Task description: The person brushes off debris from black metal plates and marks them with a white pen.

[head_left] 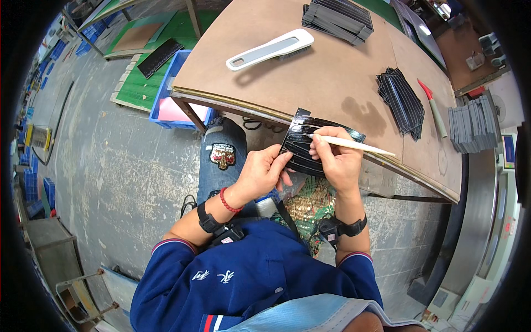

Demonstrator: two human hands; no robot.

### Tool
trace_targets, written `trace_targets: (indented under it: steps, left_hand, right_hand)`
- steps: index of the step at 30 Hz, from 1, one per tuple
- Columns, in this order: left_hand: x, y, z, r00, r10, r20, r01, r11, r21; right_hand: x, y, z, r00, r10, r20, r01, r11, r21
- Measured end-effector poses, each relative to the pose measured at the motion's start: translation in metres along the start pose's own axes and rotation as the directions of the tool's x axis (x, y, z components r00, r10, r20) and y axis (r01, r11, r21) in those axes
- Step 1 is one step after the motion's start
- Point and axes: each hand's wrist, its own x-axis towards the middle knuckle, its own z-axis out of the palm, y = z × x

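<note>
My left hand (264, 170) is closed on the lower left edge of a glossy black slotted panel (299, 128), thumb on top. The panel is tilted in front of the table's near edge and has curved lines or slots across it. In my right hand (338, 160) is a slim white tapered stick (362, 146), gripped like a pen. One end of the stick points at the panel's surface; its thin tail reaches out to the right. My right fingers hide part of the panel. Whether the stick's tip touches it I cannot tell.
On the brown table (326, 77) lie a white-handled brush (271, 50), a stack of dark panels (338, 21), a fanned pile of black panels (402, 104), a red-and-grey tool (433, 108) and a row of grey pieces (473, 126). A blue crate (166, 88) stands left of the table.
</note>
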Motion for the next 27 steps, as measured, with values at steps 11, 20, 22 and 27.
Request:
trace_targets:
  steps: [11,20,22,27]
  left_hand:
    - [0.001,0.008,-0.002,1.000,-0.013,0.005,0.013,0.999,0.031]
    - [0.004,-0.003,-0.020,0.993,-0.050,0.108,0.086,0.931,-0.355]
    - [0.002,0.001,-0.023,0.994,-0.044,0.096,0.076,0.927,-0.367]
    - [0.002,0.000,-0.024,0.997,-0.026,0.074,0.053,0.921,-0.385]
  right_hand:
    - [0.003,-0.001,0.012,0.999,0.011,0.035,-0.014,0.997,0.082]
    - [-0.009,-0.005,-0.041,0.931,-0.174,-0.321,0.215,0.972,0.097]
    - [-0.008,-0.003,-0.060,0.918,-0.200,-0.344,0.212,0.977,-0.002]
    - [-0.010,0.003,-0.066,0.915,-0.177,-0.362,0.146,0.983,-0.110]
